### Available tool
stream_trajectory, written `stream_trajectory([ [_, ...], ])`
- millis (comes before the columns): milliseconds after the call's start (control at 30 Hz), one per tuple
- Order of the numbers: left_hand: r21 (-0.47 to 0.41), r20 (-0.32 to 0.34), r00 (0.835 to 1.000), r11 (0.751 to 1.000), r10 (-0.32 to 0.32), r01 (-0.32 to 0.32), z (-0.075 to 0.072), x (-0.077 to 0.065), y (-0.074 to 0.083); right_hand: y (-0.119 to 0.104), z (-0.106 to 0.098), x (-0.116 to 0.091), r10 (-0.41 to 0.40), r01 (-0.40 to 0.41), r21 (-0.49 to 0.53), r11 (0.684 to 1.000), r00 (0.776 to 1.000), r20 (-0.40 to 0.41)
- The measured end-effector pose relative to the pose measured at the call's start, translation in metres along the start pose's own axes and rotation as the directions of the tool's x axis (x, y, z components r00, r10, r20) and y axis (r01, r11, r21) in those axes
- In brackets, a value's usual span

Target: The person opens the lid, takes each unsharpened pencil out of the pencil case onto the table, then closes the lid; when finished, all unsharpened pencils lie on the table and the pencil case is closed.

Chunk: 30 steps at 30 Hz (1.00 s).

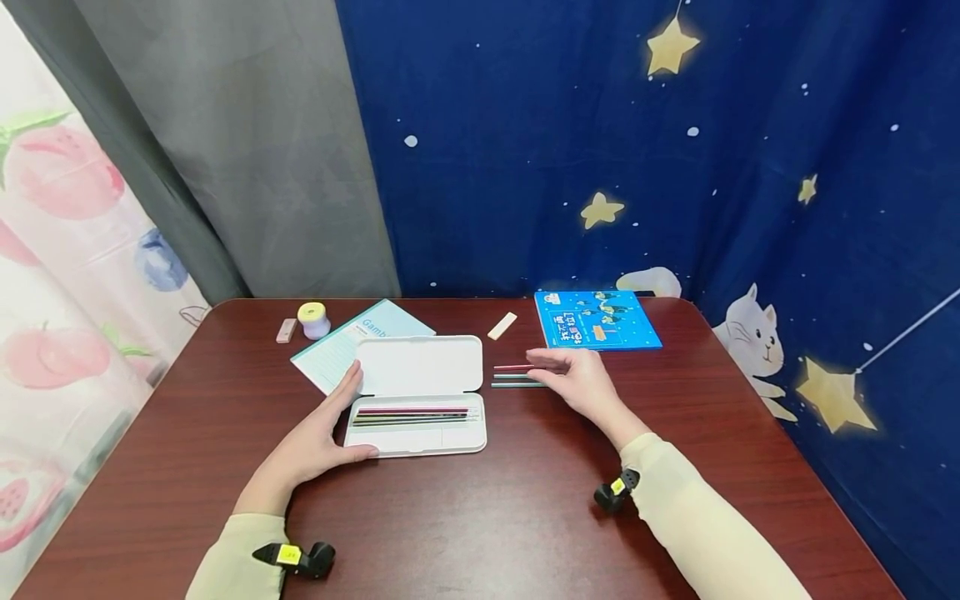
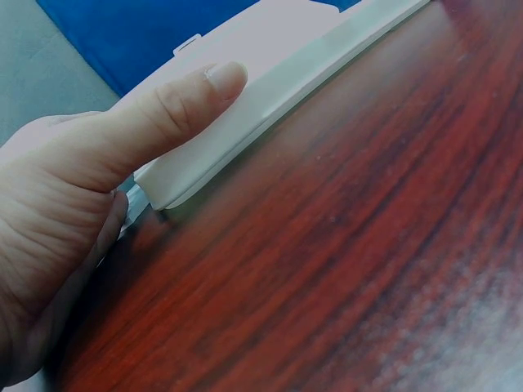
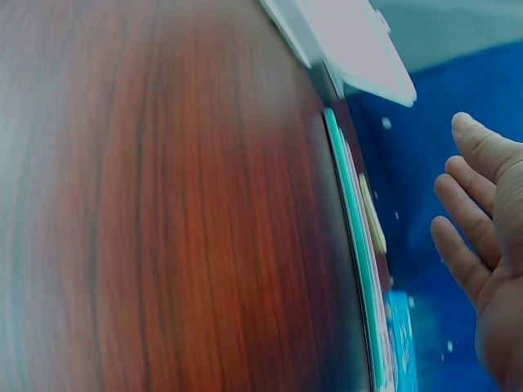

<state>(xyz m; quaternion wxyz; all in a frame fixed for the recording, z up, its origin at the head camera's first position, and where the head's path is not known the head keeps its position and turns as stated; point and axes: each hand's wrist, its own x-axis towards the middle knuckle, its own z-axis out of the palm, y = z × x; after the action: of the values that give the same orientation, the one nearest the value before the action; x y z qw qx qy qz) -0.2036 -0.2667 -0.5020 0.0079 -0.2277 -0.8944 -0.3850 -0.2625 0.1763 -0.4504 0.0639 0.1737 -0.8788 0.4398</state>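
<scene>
A white pencil case [image 1: 416, 439] lies with its lid folded back, several dark pencils [image 1: 408, 417] in its tray. My left hand [image 1: 322, 442] steadies its left end, the thumb laid straight on the front corner and the fingers stretched to the lid. In the left wrist view, that thumb [image 2: 176, 110] rests along the case's edge. My right hand [image 1: 573, 379] hovers over loose pencils [image 1: 513, 386], one reddish and others green, lying right of the case. The right wrist view shows its fingers [image 3: 466, 212] extended, with nothing between them and the thumb.
Behind the case lies a light-blue notebook [image 1: 337, 350], partly under the lid. A yellow-topped small jar [image 1: 314, 322] and a pinkish block [image 1: 287, 331] stand at back left. A cream bar [image 1: 502, 326] and a blue book [image 1: 600, 321] lie near the table's back edge.
</scene>
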Motion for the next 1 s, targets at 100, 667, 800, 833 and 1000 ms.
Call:
stream_trajectory([
  [100, 0.004, 0.001, 1.0, 1.0, -0.006, 0.006, 0.0, 0.0, -0.001, -0.008, 0.015, 0.003, -0.031, 0.031, 0.008, 0.999, 0.999, 0.045],
  [667, 0.021, 0.01, 1.0, 1.0, -0.017, 0.017, -0.001, 0.001, 0.002, -0.04, 0.073, 0.008, -0.109, 0.146, -0.128, 0.981, 0.96, 0.259],
  [800, 0.02, 0.011, 1.0, 1.0, -0.023, 0.023, -0.001, 0.001, 0.002, -0.044, 0.082, 0.01, -0.136, 0.218, -0.246, 0.945, 0.941, 0.31],
  [833, 0.02, 0.011, 1.0, 1.0, -0.024, 0.024, -0.001, 0.0, 0.002, -0.046, 0.084, 0.01, -0.144, 0.239, -0.278, 0.93, 0.935, 0.324],
  [1000, 0.022, 0.013, 0.999, 0.999, -0.033, 0.033, -0.001, 0.001, 0.002, -0.051, 0.095, 0.008, -0.143, 0.283, -0.373, 0.884, 0.921, 0.362],
])
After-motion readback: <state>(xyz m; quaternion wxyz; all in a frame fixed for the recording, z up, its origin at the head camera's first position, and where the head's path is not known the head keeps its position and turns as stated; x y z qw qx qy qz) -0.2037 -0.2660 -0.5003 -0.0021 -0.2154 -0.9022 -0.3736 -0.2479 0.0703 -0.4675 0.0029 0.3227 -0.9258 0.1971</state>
